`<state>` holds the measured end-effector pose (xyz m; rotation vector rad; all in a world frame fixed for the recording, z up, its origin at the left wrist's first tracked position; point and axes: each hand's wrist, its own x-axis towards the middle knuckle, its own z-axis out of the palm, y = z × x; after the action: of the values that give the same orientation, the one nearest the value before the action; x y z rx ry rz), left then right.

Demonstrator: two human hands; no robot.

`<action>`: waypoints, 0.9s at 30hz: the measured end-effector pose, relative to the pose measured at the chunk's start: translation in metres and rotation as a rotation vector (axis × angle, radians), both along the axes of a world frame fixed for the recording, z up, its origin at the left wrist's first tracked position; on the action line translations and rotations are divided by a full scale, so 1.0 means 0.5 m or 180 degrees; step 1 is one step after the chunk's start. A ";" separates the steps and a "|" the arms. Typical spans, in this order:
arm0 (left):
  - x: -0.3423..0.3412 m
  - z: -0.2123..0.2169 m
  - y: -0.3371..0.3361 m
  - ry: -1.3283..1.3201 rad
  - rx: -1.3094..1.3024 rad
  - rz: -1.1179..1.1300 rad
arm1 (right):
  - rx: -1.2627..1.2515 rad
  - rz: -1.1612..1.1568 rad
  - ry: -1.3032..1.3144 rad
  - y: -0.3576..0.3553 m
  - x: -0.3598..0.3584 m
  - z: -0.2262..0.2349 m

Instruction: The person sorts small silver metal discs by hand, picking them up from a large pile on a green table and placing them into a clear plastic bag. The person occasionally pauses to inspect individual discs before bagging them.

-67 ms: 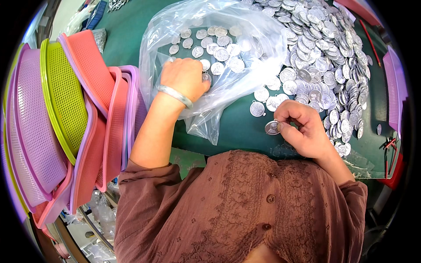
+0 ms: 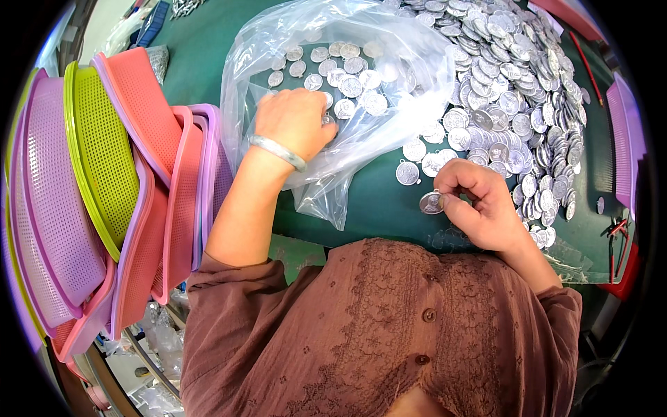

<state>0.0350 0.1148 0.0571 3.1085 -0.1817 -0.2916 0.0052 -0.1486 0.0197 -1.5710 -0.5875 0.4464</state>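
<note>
My left hand (image 2: 292, 121), with a pale bangle at the wrist, reaches over a clear plastic bag (image 2: 323, 181). Its fingers curl downward, and a silver round medal (image 2: 328, 120) shows partly hidden between thumb and fingers. Several loose medals (image 2: 351, 86) lie spread on the bag just beyond that hand. Farther right, my right hand (image 2: 479, 201) pinches one silver medal (image 2: 431, 202) between thumb and forefinger, above the green tabletop (image 2: 375, 208). A single medal (image 2: 408, 173) lies left of those fingers, close to a big heap of similar medals (image 2: 514, 97).
Stacked plastic baskets in pink, purple and lime green (image 2: 101, 146) stand at the left. On the right are a purple basket (image 2: 623, 146), red-handled pliers (image 2: 615, 236) and a red stick (image 2: 586, 66). A blue container (image 2: 153, 24) sits at the far left.
My left hand has shifted slightly up and away from me, its thumb moving with it. The right hand and its medal stay in place.
</note>
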 end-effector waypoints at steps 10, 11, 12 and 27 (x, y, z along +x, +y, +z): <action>0.041 -0.026 -0.022 -0.0524 -0.1250 -0.0741 | -0.0029 0.0002 0.0044 0.001 0.000 0.005; 0.046 -0.031 -0.029 -0.0482 -0.1052 -0.0794 | -0.0033 0.0009 0.0074 0.001 0.000 0.006; 0.051 -0.039 -0.035 -0.0440 -0.0854 -0.0845 | -0.0037 0.0018 0.0105 0.000 -0.001 0.008; 0.054 -0.026 -0.010 -0.0694 -0.0639 -0.0186 | 0.0012 -0.0035 0.0043 -0.002 0.001 0.002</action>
<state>0.0620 0.1099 0.0439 2.9318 -0.2858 0.0634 0.0057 -0.1496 0.0207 -1.5659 -0.5688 0.4470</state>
